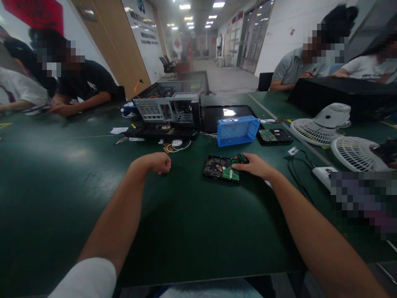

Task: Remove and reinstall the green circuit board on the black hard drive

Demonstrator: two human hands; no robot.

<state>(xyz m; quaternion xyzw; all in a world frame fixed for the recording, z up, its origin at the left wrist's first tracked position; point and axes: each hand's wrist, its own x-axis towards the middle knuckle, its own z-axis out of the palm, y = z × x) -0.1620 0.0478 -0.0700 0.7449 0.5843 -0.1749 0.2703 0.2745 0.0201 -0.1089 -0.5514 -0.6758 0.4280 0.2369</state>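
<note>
"What's closest to you?"

"White sleeve (89, 275), lower left, on the arm that runs out to the left hand (159, 163)."

"And the grip?"

"Right hand (252, 164) pinches a dark tool (242, 158) between thumb and fingers, at the right end of a hard drive (214, 167). Can't tell if the fingertips touch the drive."

"How does the drive lie?"

"Flat on the green table (198, 231), between the two hands, green circuit board showing at its right end."

"Left hand?"

"Curled in a fist, well apart from the drive. Can't see whether anything's inside."

"Beyond that?"

"Blue bin (238, 130) just behind the drive, another drive (274, 136) to the bin's right. Farther left, an open computer case (169, 109), with a white cable (178, 150) in front. White fans (316, 128) off right, and people seated along both sides."
</note>
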